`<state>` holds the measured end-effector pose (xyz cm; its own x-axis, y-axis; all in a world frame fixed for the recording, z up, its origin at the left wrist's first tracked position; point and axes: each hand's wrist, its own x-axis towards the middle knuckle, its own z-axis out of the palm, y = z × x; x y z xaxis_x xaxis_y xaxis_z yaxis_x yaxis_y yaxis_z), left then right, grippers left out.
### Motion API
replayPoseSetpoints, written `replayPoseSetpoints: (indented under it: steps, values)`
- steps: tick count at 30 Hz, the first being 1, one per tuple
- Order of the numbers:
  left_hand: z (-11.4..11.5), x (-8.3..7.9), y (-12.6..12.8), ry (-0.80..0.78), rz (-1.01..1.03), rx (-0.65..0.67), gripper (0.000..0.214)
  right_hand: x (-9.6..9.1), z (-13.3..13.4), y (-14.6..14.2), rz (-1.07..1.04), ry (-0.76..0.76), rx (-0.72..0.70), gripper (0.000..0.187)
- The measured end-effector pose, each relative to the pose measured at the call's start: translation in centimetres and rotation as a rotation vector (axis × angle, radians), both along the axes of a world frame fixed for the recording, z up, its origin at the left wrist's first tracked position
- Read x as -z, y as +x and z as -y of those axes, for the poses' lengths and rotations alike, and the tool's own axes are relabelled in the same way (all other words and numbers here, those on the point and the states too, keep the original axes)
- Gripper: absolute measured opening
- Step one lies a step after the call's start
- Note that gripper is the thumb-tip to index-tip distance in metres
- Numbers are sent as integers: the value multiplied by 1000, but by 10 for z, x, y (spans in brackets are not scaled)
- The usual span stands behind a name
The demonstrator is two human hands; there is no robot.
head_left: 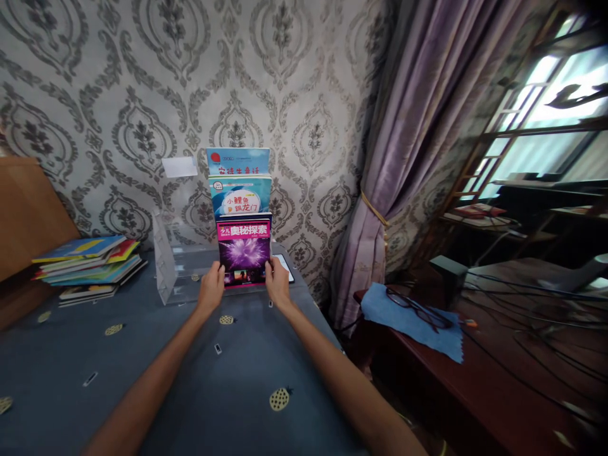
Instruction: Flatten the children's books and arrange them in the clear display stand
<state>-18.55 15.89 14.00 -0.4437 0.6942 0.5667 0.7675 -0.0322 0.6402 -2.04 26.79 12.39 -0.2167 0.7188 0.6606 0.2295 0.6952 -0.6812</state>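
A purple-and-black book (244,252) with a pink title band stands upright, its cover facing me. My left hand (211,286) grips its lower left edge, thumb in front. On the lower right edge, my right hand (277,278) is closed the same way. Behind it rise a teal book (240,195) and, higher at the back, a light blue book (239,161). These stand in the right part of a clear tiered display rack (164,256). How far the purple book rests on the rack is hidden.
A stack of books (90,263) lies on the blue cloth-covered table (156,354) at left. A phone (285,267) lies behind my right hand. To the right, a dark red desk (437,373) holds glasses (418,309) on a blue cloth (380,307), plus cables. A purple curtain (403,126) hangs between.
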Motion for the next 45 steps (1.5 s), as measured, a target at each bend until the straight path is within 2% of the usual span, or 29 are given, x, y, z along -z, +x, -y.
replayPoseSetpoints:
  steps: [8,14,18,25,32,45]
  values:
    - [-2,-17,-3,13,-37,10,22,-18,-4,-1,-15,25,-12,22]
    - [-11,-39,-8,53,-109,12,18,-38,-15,0,-31,89,-9,19]
    - [-18,-47,-11,89,-150,14,19,-47,-19,0,-65,118,-48,18]
    - [-24,-45,-13,142,-181,9,27,-55,-20,1,-90,125,-94,17]
    - [-22,-45,-12,201,-220,9,23,-54,-20,2,-103,167,-108,21]
    - [-20,-47,-13,215,-250,7,26,-57,-19,3,-122,196,-100,23]
